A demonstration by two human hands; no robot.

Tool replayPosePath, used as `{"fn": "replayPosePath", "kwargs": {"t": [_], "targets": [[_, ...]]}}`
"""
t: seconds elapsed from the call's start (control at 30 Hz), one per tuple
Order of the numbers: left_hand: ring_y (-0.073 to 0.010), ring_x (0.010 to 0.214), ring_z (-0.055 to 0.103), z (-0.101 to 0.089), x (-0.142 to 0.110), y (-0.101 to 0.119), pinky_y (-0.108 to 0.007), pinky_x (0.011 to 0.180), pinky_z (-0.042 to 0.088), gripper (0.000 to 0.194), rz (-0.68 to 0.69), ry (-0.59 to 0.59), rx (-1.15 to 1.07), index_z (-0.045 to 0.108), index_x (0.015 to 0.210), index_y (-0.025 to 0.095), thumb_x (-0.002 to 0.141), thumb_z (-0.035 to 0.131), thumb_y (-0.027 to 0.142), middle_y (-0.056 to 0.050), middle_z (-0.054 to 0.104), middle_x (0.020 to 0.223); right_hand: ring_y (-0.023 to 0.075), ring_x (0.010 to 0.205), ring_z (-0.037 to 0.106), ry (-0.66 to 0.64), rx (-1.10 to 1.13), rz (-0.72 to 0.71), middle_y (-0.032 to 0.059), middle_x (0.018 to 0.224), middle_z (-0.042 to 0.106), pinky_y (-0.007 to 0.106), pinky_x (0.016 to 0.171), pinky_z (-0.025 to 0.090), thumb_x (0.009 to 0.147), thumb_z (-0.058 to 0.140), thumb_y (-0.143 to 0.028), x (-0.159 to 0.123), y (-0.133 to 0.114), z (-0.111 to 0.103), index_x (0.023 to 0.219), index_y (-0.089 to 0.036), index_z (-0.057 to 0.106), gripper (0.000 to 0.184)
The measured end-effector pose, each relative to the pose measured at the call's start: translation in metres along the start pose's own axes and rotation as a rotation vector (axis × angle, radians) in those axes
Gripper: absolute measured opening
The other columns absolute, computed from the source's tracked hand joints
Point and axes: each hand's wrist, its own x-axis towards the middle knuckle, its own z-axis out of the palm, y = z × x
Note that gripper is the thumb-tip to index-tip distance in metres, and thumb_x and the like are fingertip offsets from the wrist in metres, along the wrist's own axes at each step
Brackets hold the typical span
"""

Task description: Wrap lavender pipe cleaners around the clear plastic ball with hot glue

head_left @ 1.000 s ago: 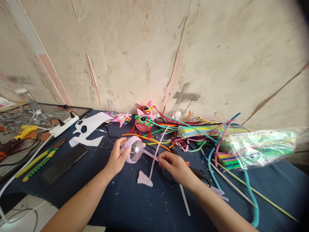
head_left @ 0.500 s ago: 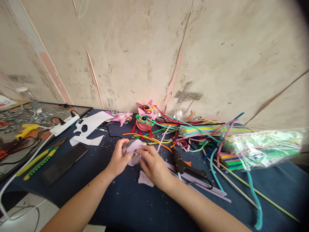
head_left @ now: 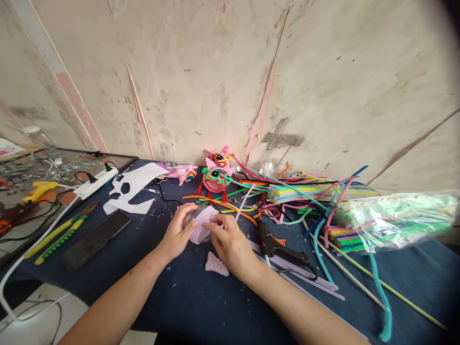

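Over the dark blue cloth, my left hand (head_left: 178, 232) grips a clear round plastic shell (head_left: 188, 216) from its left side, thumb in front. Lilac pipe cleaner (head_left: 203, 221) lies in bands around this shell. From the right, my right hand (head_left: 232, 244) pinches at the lilac bands with thumb and fingertips; the exact pinch point is partly hidden. A small flat piece made of lilac pipe cleaner (head_left: 216, 265) rests on the cloth just below my right hand. Loose lilac pipe cleaners (head_left: 305, 277) lie to the right, under a black glue gun (head_left: 282, 248).
Pink decorated figures (head_left: 216, 179) stand behind my hands. Multicoloured pipe cleaners (head_left: 298, 194) and a plastic-wrapped bundle (head_left: 398, 220) fill the right. Leftward are a phone (head_left: 97, 239), pliers (head_left: 63, 235), cut white paper (head_left: 134, 187), a power strip (head_left: 96, 184) and a drinking glass (head_left: 167, 154).
The shell has turned in my hands, so that the lilac bands face more toward me. My left fingers have opened out slightly; my right hand stays at the bands.
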Motion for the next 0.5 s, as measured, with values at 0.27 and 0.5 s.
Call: {"fn": "replayPosePath", "kwargs": {"t": [0.27,0.5], "targets": [[-0.0276,0.122,0.048,-0.003,0.000,-0.005,-0.038,0.112,0.028,0.031,0.026,0.014,0.007,0.069,0.108,0.021,0.085,0.060,0.039,-0.009,0.060,0.123,0.0194,0.091,0.061,0.071,0.646,0.362,0.0056,0.097,0.064,0.035,0.081,0.050,0.089,0.051,-0.027,0.008,0.010,-0.003,0.098,-0.024,0.065,0.017],[-0.0273,0.126,0.045,-0.001,0.000,-0.003,-0.039,0.114,0.026,0.031,0.048,-0.007,0.110,0.068,0.112,0.024,0.087,0.057,0.037,-0.008,0.057,0.128,0.0159,0.069,0.055,0.306,0.788,0.663,0.0004,0.077,0.061,0.029,0.067,0.046,0.075,0.067,-0.043,0.011,0.018,-0.001,0.083,-0.022,0.060,0.023]]}}
